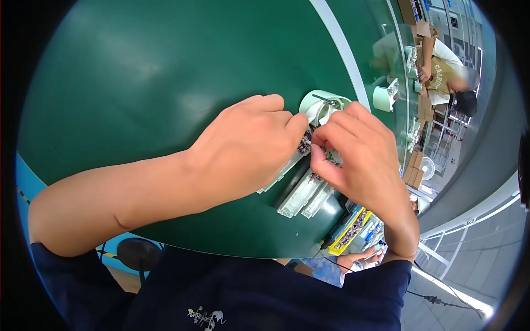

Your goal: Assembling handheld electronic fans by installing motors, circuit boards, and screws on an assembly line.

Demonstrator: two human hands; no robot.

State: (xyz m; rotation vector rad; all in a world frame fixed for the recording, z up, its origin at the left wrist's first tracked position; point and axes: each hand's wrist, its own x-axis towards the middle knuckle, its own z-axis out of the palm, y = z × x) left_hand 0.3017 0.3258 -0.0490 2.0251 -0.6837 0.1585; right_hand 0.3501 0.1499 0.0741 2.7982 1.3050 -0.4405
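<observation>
While the green table [127, 71] spans much of the view, your two hands are close together above its right-hand part. Your left hand [251, 140] is curled, knuckles upward; your right hand [359, 151] has its thumb bent toward its fingers. Whether either grasps anything cannot be told, the fingertips being partly hidden. A yellow tray [335, 252] of small pieces appears near your right forearm. Long pale pieces [301, 196] lie side by side on the tabletop, partly beneath your hands; a round, pale green housing [309, 100] sits just beyond your fingers.
</observation>
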